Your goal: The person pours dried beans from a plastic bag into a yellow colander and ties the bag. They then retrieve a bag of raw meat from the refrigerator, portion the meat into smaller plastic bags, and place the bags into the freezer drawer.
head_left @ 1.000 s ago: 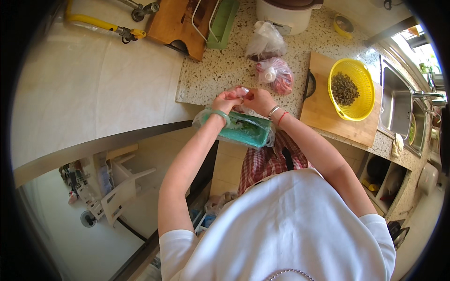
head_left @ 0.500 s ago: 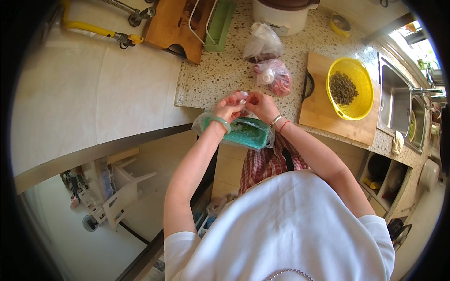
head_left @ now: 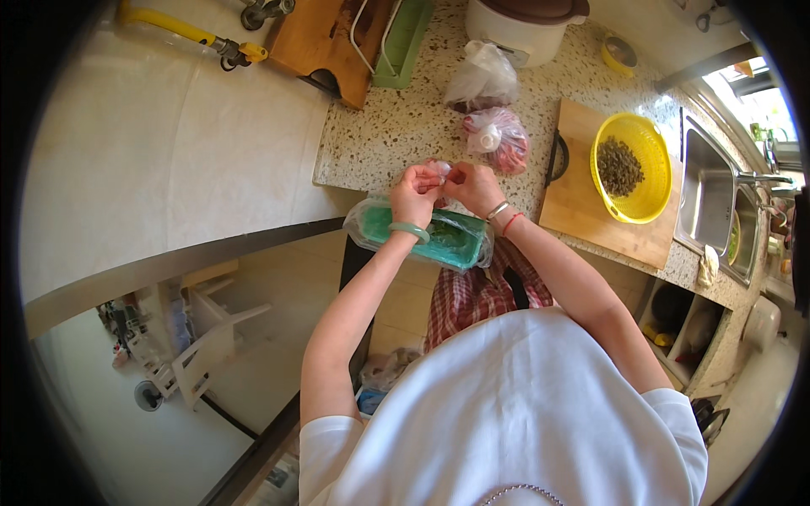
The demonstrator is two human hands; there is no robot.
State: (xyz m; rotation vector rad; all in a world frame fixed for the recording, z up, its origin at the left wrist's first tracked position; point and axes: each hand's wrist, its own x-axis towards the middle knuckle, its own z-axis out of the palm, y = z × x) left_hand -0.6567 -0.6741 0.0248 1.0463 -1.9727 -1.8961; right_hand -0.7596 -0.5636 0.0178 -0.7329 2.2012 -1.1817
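At the counter's near edge, both my hands pinch the twisted top of a small clear plastic bag [head_left: 440, 168] with something reddish inside. My left hand [head_left: 413, 198], with a green bangle at the wrist, has its fingers closed on one side of it. My right hand [head_left: 474, 187] grips the other side, fingertips almost meeting the left ones. Most of the bag is hidden by my fingers. Below them is a green bin [head_left: 460, 240] lined with clear plastic, with leafy scraps inside. Beyond my hands lies a knotted plastic bag of red meat [head_left: 509, 153].
Another cloudy plastic bag [head_left: 483, 76] lies behind the meat. To the right, a yellow colander [head_left: 662, 173] of small dark shells or snails sits on a wooden cutting board [head_left: 569, 202], beside the sink [head_left: 700, 181]. A white cooker [head_left: 527, 38] stands at the back.
My left hand has turned more upright, its fingers drawn closer round the bag's top. The right hand keeps its pinch. The view has shifted slightly.
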